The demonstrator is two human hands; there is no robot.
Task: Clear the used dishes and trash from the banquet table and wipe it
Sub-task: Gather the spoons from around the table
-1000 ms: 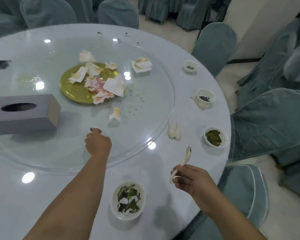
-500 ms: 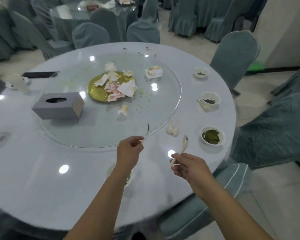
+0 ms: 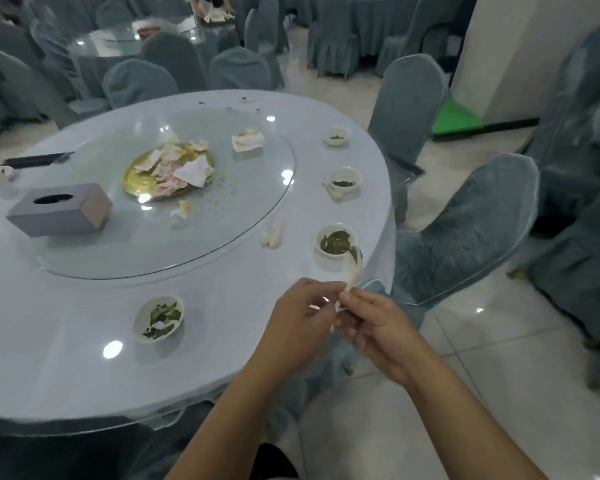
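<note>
Two hands meet over the near edge of the banquet table [image 3: 66,368], sharing white spoons.

The right hand [image 3: 378,327] pinches a white spoon [image 3: 352,268] by its handle, bowl raised beside a small bowl of green leftovers [image 3: 335,241]. The left hand [image 3: 302,323] curls its fingers against the same handles; its exact grip cannot be told. Crumpled napkins [image 3: 184,169] cover the gold plate [image 3: 136,181] on the glass turntable.

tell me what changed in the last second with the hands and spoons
The left hand left the glass turntable, pinching a spoon, and came back to meet the right hand, which keeps hold of its spoon. Both hands now join at the table edge. Bowls, gold plate and tissue box stayed put.
</note>
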